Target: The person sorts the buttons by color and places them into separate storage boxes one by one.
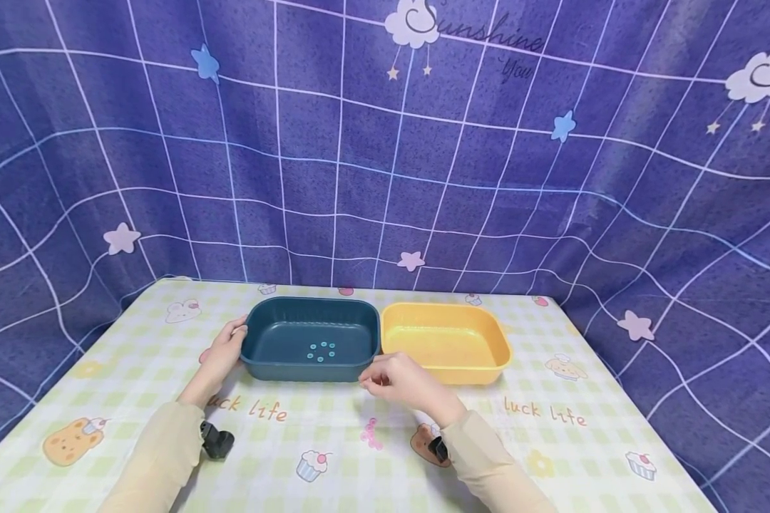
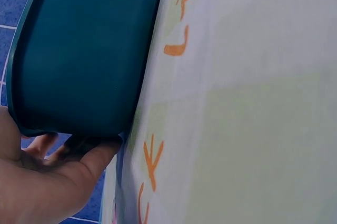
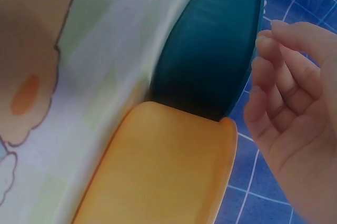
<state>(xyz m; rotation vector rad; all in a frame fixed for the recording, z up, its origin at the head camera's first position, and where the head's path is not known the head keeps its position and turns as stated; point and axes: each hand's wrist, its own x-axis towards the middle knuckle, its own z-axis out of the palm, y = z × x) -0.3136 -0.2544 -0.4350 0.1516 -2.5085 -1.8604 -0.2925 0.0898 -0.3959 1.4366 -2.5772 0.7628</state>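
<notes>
A dark teal bin stands on the table, with several small light-teal discs, perhaps buttons, lying in a cluster on its floor. My left hand rests against the bin's left end. In the left wrist view, the thumb lies low along that end wall, and the other fingers are partly hidden behind. At the bin's front right corner is my right hand, its fingers loosely bent and the thumb close to the index fingertip. In the right wrist view, no object shows between those fingertips.
A yellow bin stands against the right end of the teal one, with nothing seen inside. Both sit on a printed tablecloth. Behind the table hangs a blue gridded curtain. Black wrist cameras are worn under both forearms.
</notes>
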